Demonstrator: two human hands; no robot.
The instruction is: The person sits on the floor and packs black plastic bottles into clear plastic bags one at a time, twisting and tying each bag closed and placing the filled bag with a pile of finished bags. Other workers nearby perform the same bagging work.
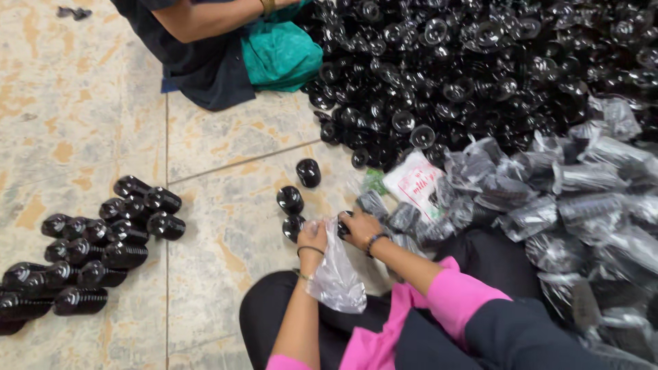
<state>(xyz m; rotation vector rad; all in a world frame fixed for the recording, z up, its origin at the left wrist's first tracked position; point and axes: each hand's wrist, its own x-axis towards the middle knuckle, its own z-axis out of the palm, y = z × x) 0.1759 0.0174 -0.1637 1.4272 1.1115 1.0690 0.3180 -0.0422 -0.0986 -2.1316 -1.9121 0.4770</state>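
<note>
Both hands hold a clear bag above the lap: left hand fingers pinched shut on its rim, right hand fingers curled around a black cap at its mouth.

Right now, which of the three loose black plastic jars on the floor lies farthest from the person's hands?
The upper black plastic jar, alone, nearest the big heap.

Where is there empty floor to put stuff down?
Bare tile lies upper left, above the stacked cups, and between those stacks and the loose cups near the left hand. The right is crowded: the big cup pile and bagged cups by the right hand.
</note>
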